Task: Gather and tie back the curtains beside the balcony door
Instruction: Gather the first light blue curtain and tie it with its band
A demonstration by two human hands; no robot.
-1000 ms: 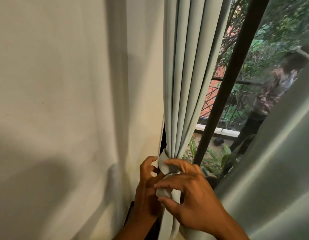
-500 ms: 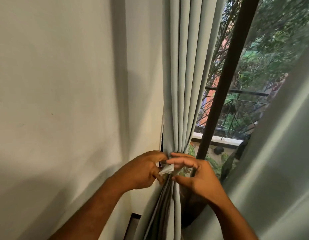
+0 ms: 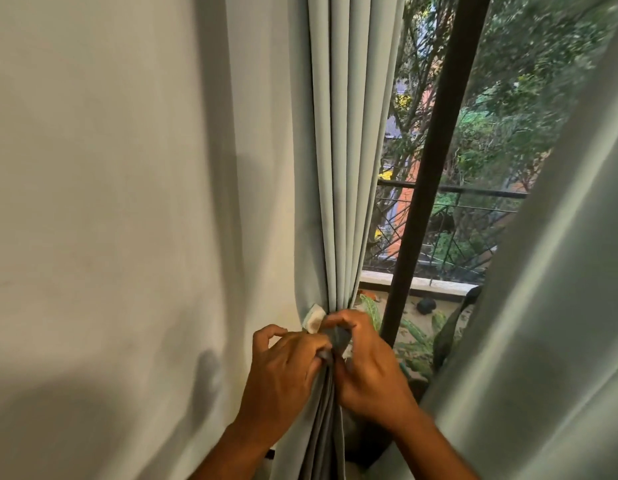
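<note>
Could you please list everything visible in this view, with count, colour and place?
gathered curtain: one, pale grey-green, centre, bunched into folds beside the wall
tieback: one, pale, wrapped at the pinch point of the folds
second curtain: one, pale grey-green, right edge, hanging loose
wall: one, off-white, left half
door frame bar: one, dark, slanting through the glass
balcony railing: one, dark metal, outside
plants: several, green, balcony floor
trees: several, green, beyond the railing
left hand: one, gripping the folds
right hand: one, pinching the tieback
</note>
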